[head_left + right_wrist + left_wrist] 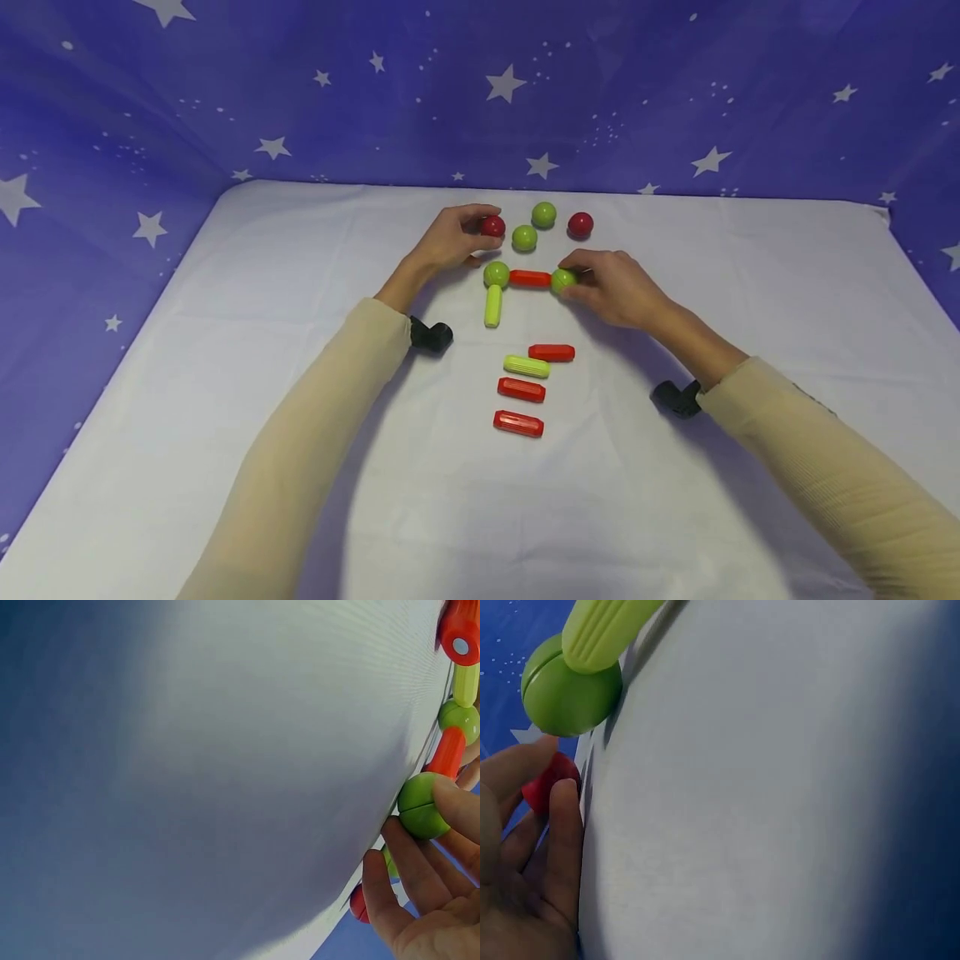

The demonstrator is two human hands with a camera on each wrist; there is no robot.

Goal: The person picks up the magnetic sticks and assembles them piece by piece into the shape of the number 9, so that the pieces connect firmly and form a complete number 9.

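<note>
Left hand (450, 237) curls its fingers round a red ball (492, 226) at the far side of the desk (225, 400); the left wrist view shows that ball pinched between thumb and fingertips. Right hand (618, 287) pinches the green ball (562, 280) at the right end of a red rod (530, 278).

That rod lies left-to-right, long axis across the person's front, and joins a second green ball (496, 273) at its left end. A yellow-green rod (492, 305) runs from this ball toward the person, making an L.

The held red ball sits just behind and left of the L's corner; the left hand is the nearer one to that corner. Loose balls lie beyond, spare rods nearer the person.
</note>
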